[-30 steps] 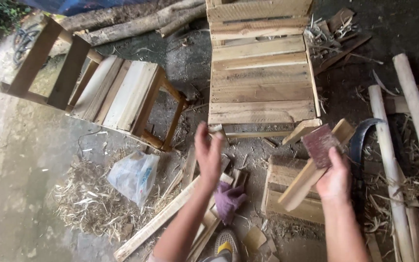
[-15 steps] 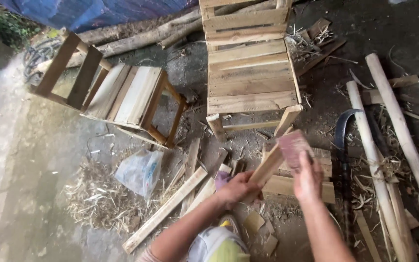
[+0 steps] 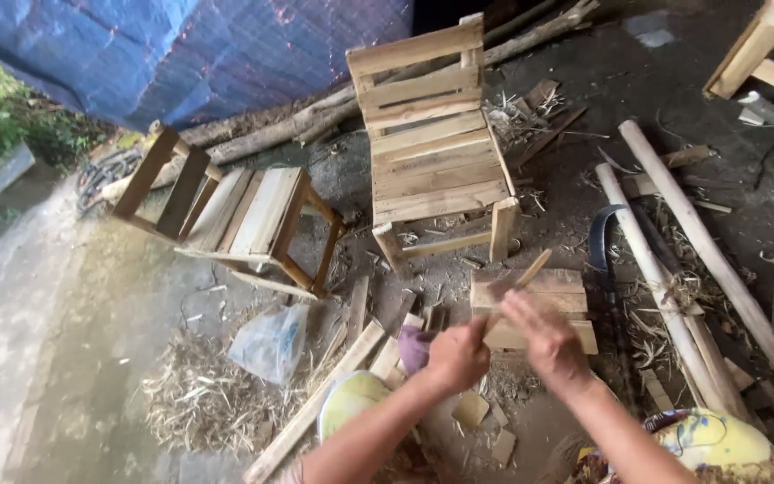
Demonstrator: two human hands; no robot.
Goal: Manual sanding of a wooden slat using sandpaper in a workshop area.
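Note:
My left hand [image 3: 459, 354] is closed around the lower end of a slim wooden stick [image 3: 530, 269] that slants up to the right. My right hand [image 3: 544, 339] lies blurred over the stick's middle, fingers wrapped on it; the reddish sandpaper it held earlier is hidden. Both hands hover just in front of a low wooden stool [image 3: 566, 287] on the ground. A purple cloth [image 3: 412, 345] lies just left of my left hand.
A small slatted wooden chair [image 3: 432, 152] stands upright behind the stool. Another chair [image 3: 235, 211] lies on its side to the left. Long poles [image 3: 692, 242] lie right, planks [image 3: 315, 403], a plastic bag [image 3: 270, 341] and straw [image 3: 194, 399] left. A blue tarp [image 3: 208, 54] hangs behind.
My left hand has come down from open in the air and gripped the stick's lower end. My right hand slid down along the stick, covering the sandpaper. The view tilted upward.

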